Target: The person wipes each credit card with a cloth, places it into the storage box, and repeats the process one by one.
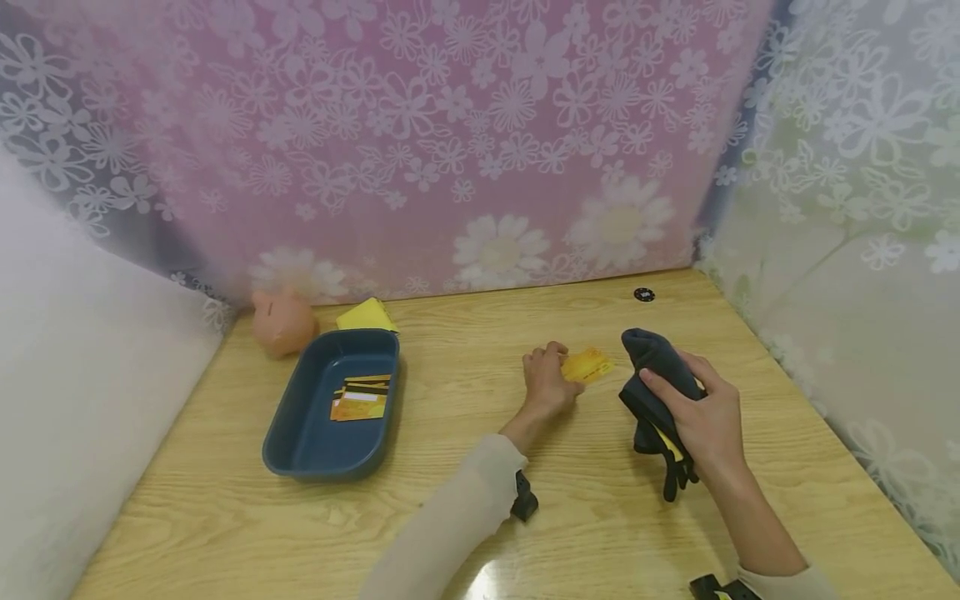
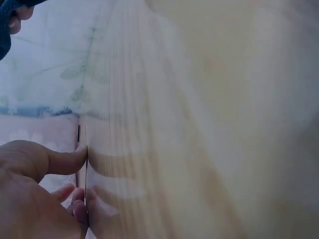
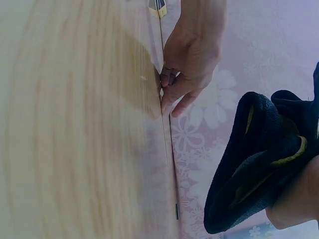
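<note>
My left hand [image 1: 550, 379] is down on the wooden table with its thumb and fingers at the left end of a yellow card [image 1: 590, 365], pinching its edges. In the left wrist view the fingertips of that hand [image 2: 40, 184] touch the tabletop. To the right, my right hand [image 1: 708, 417] grips a folded dark navy cloth item [image 1: 660, 367] above the table, thumb lying across it. Yellow edging and black dangling ends show on its lower side. The right wrist view shows the soft folds of this cloth [image 3: 249, 164] close up; its exact kind cannot be told.
A blue plastic tub [image 1: 288, 429] at the left holds several orange and yellow cards [image 1: 360, 406]. Behind it are a pink piggy bank [image 1: 283, 323] and a yellow folded piece [image 1: 367, 315]. A black round chip [image 1: 644, 294] lies at the back right. Flowered curtains surround the table.
</note>
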The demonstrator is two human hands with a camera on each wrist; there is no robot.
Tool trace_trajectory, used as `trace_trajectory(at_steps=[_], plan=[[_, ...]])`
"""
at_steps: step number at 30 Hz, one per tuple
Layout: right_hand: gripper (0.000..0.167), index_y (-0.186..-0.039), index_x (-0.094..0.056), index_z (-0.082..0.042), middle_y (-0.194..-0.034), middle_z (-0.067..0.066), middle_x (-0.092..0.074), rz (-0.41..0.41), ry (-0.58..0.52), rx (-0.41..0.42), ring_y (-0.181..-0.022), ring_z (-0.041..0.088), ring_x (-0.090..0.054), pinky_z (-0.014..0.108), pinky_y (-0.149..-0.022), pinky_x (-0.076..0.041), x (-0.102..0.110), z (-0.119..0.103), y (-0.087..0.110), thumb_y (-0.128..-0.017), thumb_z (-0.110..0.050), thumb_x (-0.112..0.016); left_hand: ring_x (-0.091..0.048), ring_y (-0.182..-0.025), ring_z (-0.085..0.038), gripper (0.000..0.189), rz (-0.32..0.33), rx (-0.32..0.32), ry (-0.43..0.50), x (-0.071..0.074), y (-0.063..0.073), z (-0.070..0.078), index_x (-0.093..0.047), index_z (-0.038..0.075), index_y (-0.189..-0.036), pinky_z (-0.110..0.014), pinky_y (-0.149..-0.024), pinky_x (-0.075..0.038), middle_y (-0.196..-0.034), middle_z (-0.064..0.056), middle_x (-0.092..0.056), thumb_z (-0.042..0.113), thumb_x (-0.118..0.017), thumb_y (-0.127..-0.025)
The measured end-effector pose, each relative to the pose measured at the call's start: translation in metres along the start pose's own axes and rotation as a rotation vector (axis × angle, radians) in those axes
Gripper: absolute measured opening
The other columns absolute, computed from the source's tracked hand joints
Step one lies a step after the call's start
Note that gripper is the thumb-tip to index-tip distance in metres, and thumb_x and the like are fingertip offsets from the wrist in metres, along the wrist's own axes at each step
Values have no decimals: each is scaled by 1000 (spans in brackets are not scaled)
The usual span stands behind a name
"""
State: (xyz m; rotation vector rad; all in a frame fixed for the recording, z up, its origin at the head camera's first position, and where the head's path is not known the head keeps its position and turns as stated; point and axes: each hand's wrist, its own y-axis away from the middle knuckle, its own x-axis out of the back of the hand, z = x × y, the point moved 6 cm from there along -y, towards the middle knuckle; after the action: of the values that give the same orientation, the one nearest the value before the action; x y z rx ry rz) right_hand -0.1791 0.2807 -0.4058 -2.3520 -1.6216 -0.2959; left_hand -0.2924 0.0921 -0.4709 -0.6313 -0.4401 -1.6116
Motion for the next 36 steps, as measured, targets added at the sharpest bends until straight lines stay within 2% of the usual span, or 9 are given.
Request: trace_trajectory(at_steps=[4,8,11,16,19,23,26,32,36], plan=[[68,-153,-55,-14,-149,8,-54,-9,11,10,-141,34,-46,7,-84,-47,-1,-1,1,-94,-40,-78,-42,-112,-25,61,-49,13,2,1,-1,-2,-59,4,-135,-33,-97,-37,-128,-16,-61,4,-88,-81],[68,-152,-55,-14,-148,7,-55,-12,22,17,-142,33,-45,12,-89,-48,-3,-1,1,-94,-40,-78,-40,-110,-24,56,-89,7,-9,3,-2,-5,-65,5,-132,-34,-99,-37,-125,-14,-57,4,-88,-81],[68,-152,-55,-14,-147,6,-55,-10,29,19,-142,32,-46,14,-91,-48,-3,-1,0,-94,-40,-78,-45,-101,-20,52,-88,-52,-35,4,-3,-6,-70,10,-128,-30,-93,-38,-113,-10,-61,6,-90,-80],[67,-151,-57,-13,-145,5,-56,-6,17,30,-139,32,-48,8,-86,-48,-5,-1,0,-94,-39,-79,-51,-77,-11,53,-86,-121,-34,8,-2,-7,-71,21,-128,-21,-71,-41,-86,-3,-67,2,-86,-81],[66,-151,-57,-13,-144,4,-57,-7,9,32,-137,32,-49,6,-84,-48,-6,-2,1,-94,-38,-79,-54,-75,-9,56,-78,-119,27,13,0,-8,-71,22,-130,-20,-65,-43,-90,-4,-69,-6,-81,-82],[65,-150,-58,-15,-141,1,-58,-9,3,24,-133,28,-52,7,-83,-50,-8,-2,2,-94,-38,-79,-56,-81,-9,58,-69,-104,151,22,2,-13,-70,19,-134,-22,-69,-50,-106,-8,-66,-11,-77,-85],[63,-149,-59,-16,-140,-1,-58,-13,-11,26,-127,21,-54,9,-83,-52,-12,-4,3,-94,-38,-79,-57,-81,-8,56,-66,-80,278,32,3,-18,-69,15,-136,-23,-75,-56,-110,-7,-62,-10,-78,-87],[61,-149,-59,-16,-143,2,-56,-59,-63,36,-118,12,-57,14,-82,-56,-27,-11,6,-95,-37,-78,-66,-86,-15,54,-47,-78,487,63,8,-21,-65,8,-139,-28,-85,-61,-115,-9,-62,-7,-77,-89],[60,-147,-61,-14,-142,3,-57,-89,-84,53,-119,15,-58,16,-82,-57,-39,-17,9,-95,-36,-78,-70,-96,-17,54,-35,-105,520,86,17,-18,-66,16,-139,-28,-85,-61,-123,-8,-63,0,-79,-89]])
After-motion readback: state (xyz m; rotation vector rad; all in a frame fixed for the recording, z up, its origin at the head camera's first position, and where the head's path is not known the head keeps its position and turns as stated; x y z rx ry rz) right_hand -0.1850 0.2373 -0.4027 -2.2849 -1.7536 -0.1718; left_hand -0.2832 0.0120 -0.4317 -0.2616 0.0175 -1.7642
